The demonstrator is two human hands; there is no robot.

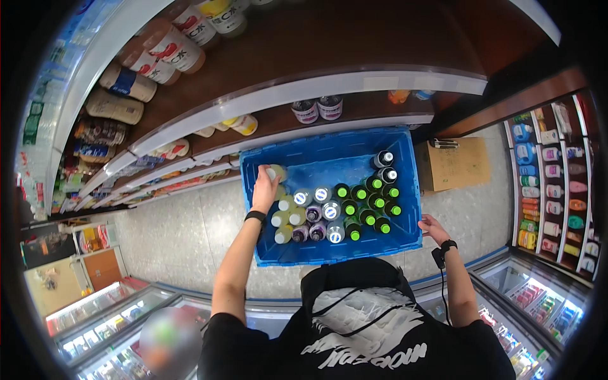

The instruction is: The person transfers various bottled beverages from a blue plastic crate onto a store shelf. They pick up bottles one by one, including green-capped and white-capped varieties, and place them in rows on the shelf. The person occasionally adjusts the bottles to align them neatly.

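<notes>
My left hand [263, 191] is closed around a pale yellowish bottle [279, 172] with a white cap, at the left end of a blue plastic crate [329, 258]. Below it in the crate stand several more pale yellow bottles [283, 219] with white caps. Beside them are purple bottles [313, 213], clear bottles [330, 209] with white-and-blue caps, and dark bottles [367, 216] with green caps. Two dark bottles [385, 166] with white-topped caps stand at the far right corner. My right hand [434, 229] holds nothing, its fingers apart beside the crate's right rim.
Beyond the crate rises a brown shelf [354, 50] with a white edge, holding large bottles [166, 47] at left and two small bottles [318, 110] lower down. A brown board [457, 166] lies right of the crate. Stocked shelves [552, 183] and glass-topped freezers [525, 291] flank the tiled floor [171, 240].
</notes>
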